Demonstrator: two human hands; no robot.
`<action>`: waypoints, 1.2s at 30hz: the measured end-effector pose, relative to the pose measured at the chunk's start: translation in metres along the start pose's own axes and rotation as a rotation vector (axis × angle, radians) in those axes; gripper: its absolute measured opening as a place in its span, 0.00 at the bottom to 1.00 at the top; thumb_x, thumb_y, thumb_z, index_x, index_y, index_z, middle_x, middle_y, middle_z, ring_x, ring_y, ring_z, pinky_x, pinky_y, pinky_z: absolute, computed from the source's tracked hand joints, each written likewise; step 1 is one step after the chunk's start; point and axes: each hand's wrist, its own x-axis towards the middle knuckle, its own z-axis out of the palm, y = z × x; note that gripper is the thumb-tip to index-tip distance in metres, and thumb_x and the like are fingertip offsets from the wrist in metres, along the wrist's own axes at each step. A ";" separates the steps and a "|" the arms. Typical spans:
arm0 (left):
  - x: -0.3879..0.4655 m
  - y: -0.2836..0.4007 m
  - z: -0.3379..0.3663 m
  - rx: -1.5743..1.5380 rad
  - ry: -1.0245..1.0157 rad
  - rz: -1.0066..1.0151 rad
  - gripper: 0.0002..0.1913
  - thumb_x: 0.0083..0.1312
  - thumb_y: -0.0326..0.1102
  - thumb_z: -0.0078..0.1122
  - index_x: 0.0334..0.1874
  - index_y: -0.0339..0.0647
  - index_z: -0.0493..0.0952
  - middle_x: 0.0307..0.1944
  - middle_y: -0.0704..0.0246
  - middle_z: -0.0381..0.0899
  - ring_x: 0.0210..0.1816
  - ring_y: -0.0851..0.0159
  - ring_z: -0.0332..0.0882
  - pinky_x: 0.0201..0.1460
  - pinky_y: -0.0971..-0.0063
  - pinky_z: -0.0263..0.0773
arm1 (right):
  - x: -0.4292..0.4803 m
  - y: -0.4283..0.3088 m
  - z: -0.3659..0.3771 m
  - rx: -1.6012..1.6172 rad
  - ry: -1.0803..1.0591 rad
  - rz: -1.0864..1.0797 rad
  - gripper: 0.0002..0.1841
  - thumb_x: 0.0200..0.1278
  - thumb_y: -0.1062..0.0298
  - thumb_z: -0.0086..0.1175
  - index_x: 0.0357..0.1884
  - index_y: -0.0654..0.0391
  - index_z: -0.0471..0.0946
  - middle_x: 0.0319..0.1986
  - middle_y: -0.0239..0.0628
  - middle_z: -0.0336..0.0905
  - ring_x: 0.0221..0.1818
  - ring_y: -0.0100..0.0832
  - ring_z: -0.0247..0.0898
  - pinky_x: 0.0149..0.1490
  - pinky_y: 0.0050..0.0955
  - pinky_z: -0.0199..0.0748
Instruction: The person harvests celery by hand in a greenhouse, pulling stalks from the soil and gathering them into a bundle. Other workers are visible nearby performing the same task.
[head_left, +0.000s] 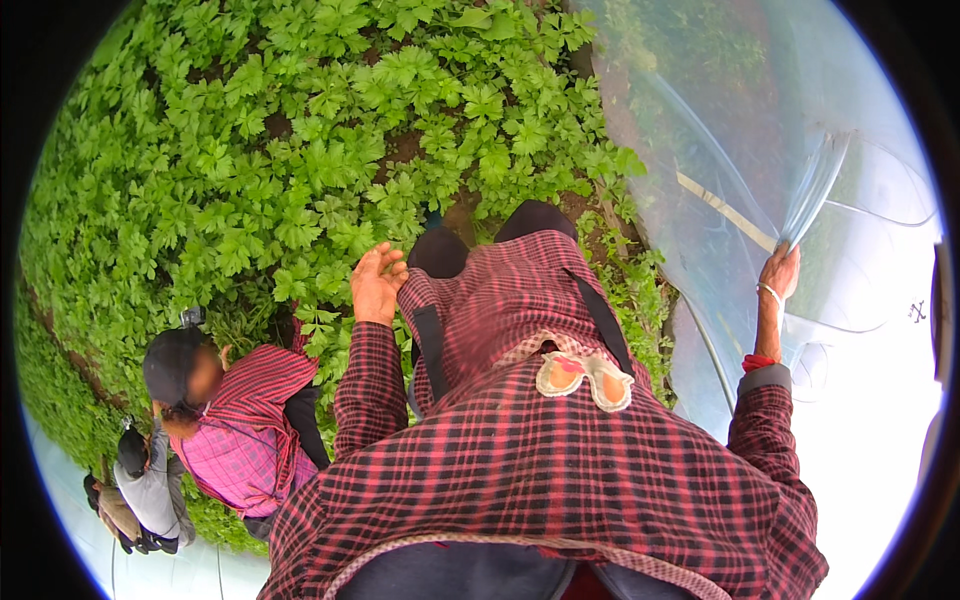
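Observation:
My right hand (781, 271) grips a gathered fold of clear plastic sheeting (814, 187), which is drawn into creases above the fist. A pale bracelet and a red band circle that wrist. On the other side, my left hand (379, 279) is raised beside my knee with its fingers loosely curled and somewhat apart, holding nothing. Leafy green plants that look like celery (300, 150) grow densely before me, close to the left fingertips. A red and black checked smock (525, 450) covers my body and arms, and two dark knees or boot tops (439, 253) show below it.
To my left a person in a striped and checked top (247, 442) crouches among the plants. Two more people (146, 480) are farther along. A pale strip (724, 210) shows at the sheeting on the right, and a thin pole (709, 352) runs along its lower edge.

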 end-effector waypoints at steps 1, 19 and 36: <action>-0.001 0.003 0.000 0.000 0.023 -0.010 0.12 0.63 0.35 0.43 0.40 0.32 0.69 0.28 0.63 0.74 0.25 0.68 0.72 0.27 0.77 0.71 | 0.006 -0.002 0.001 -0.005 0.036 -0.038 0.14 0.60 0.59 0.36 0.35 0.60 0.67 0.32 0.47 0.70 0.37 0.48 0.65 0.40 0.41 0.61; -0.012 0.022 0.008 0.146 -0.011 -0.042 0.12 0.63 0.35 0.43 0.41 0.33 0.68 0.30 0.63 0.74 0.26 0.69 0.72 0.27 0.77 0.72 | -0.001 -0.029 -0.018 -0.034 -0.005 0.007 0.14 0.58 0.58 0.39 0.37 0.59 0.68 0.33 0.47 0.69 0.39 0.47 0.64 0.41 0.41 0.61; -0.011 0.011 -0.009 0.107 -0.013 0.064 0.11 0.63 0.34 0.42 0.40 0.34 0.70 0.29 0.64 0.75 0.24 0.70 0.72 0.26 0.78 0.71 | -0.041 -0.020 -0.028 0.023 0.149 0.024 0.15 0.57 0.59 0.40 0.37 0.61 0.67 0.31 0.51 0.70 0.35 0.50 0.66 0.39 0.42 0.62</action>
